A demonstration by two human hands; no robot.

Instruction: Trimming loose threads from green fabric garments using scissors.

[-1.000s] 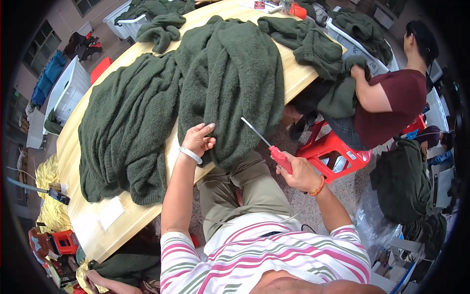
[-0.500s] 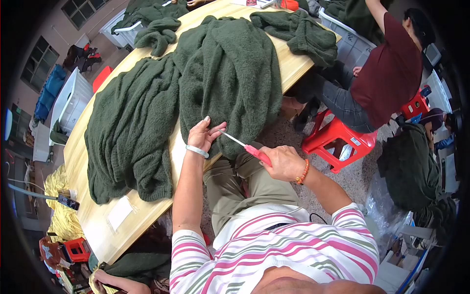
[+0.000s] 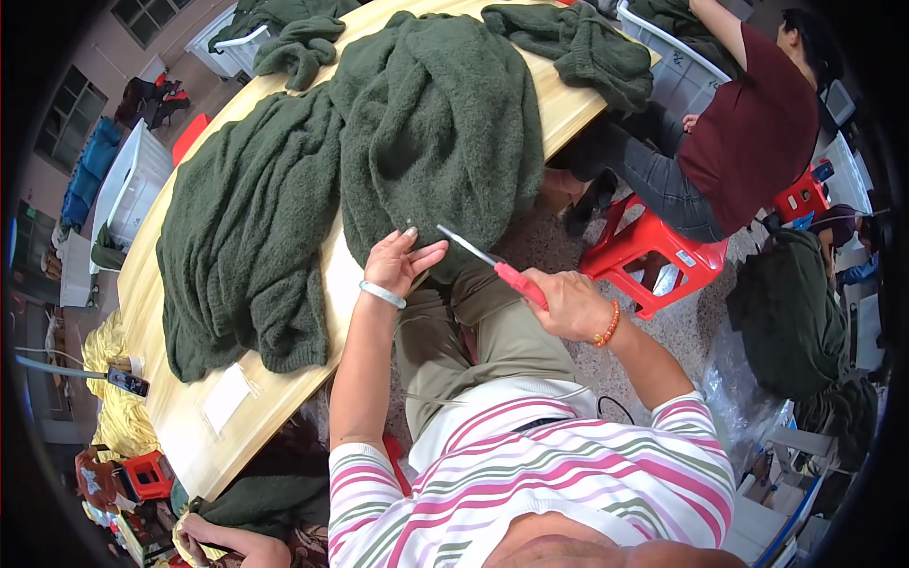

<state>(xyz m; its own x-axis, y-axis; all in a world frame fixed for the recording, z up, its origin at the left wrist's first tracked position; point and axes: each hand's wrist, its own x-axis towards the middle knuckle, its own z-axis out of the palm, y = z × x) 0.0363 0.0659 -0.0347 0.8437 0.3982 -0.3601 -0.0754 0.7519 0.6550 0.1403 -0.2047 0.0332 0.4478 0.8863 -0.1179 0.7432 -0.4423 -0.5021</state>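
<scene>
A large dark green fuzzy knit garment (image 3: 431, 123) lies bunched over the table edge in front of me. At its near edge, my left hand (image 3: 398, 262) has its fingers stretched out and apart, with nothing visible gripped in them. My right hand (image 3: 571, 305) is closed around the pink-red handle of a slim metal-shafted tool (image 3: 493, 265); its exact kind is hard to make out. The tool's tip points up and left, over the garment, a little apart from my left fingertips. Another dark green knit garment (image 3: 251, 237) lies spread to the left.
The wooden table (image 3: 213, 464) carries a white paper (image 3: 226, 399) and another green knit piece (image 3: 587, 57) at the far right. A person in maroon (image 3: 748, 142) sits right on a red stool (image 3: 653, 256). White bins (image 3: 142, 194) stand left.
The tool's tip has drawn away from my left fingertips, and my right hand has moved slightly right and down. The table and garments sit a little higher and further left in view.
</scene>
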